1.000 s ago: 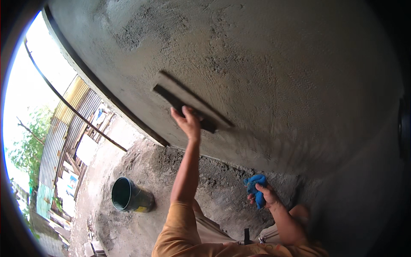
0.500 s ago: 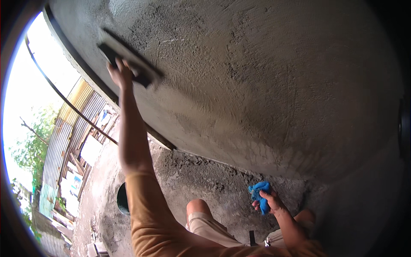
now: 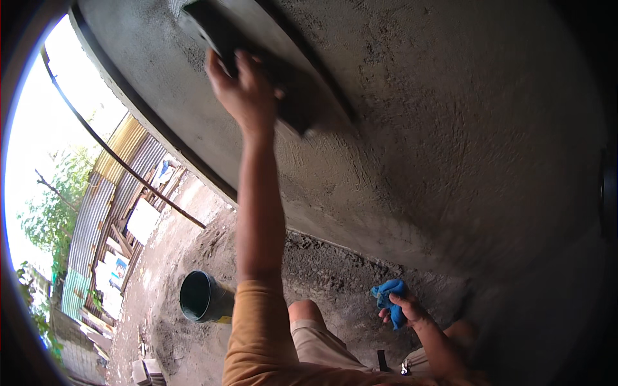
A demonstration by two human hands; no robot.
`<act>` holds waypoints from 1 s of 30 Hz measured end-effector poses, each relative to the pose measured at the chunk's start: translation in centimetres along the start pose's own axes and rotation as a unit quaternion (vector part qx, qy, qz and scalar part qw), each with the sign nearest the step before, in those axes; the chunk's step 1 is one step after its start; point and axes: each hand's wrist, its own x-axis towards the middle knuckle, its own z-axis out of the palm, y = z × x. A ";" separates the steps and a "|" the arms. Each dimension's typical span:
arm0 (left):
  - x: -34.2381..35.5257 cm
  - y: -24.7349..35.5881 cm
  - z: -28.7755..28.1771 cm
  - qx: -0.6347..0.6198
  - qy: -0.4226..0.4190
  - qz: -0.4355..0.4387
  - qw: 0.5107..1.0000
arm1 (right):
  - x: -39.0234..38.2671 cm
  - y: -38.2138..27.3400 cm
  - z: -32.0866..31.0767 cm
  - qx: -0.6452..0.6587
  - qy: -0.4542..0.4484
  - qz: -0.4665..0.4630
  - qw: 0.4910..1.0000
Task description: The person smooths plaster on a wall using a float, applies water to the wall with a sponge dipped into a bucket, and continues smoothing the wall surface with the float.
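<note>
We have our left hand [image 3: 248, 96] curled around the float [image 3: 293, 77], which extends past it to the upper left and lower right, against the wall [image 3: 412, 141]. Our right hand [image 3: 412, 310], lower and well apart from the float, is closed around a blue cloth [image 3: 390, 296].

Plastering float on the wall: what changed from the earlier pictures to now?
The left hand has swept the plastering float up the grey wall, first leftward, then back right. Nothing was grasped or released. The right hand still grips the blue cloth; the dark green bucket remains on the ground.
</note>
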 end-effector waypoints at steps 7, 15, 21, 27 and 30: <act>21.9 -6.4 -6.4 0.409 0.082 0.147 0.897 | -0.1 0.2 -0.6 0.015 0.025 -0.015 0.999; -17.4 -19.7 -14.0 0.088 0.062 -0.190 0.976 | -2.6 -0.4 2.4 0.009 -0.015 -0.012 1.000; -30.0 -5.2 1.2 0.063 0.038 -0.088 0.993 | -2.3 -0.3 2.0 -0.013 -0.005 0.005 1.000; -4.6 0.6 2.8 0.081 -0.001 0.135 0.988 | -1.6 -1.1 0.7 0.034 -0.007 -0.017 0.999; 2.3 -2.1 0.1 0.019 0.012 0.061 0.998 | -2.4 -1.4 0.3 0.048 0.016 -0.012 0.999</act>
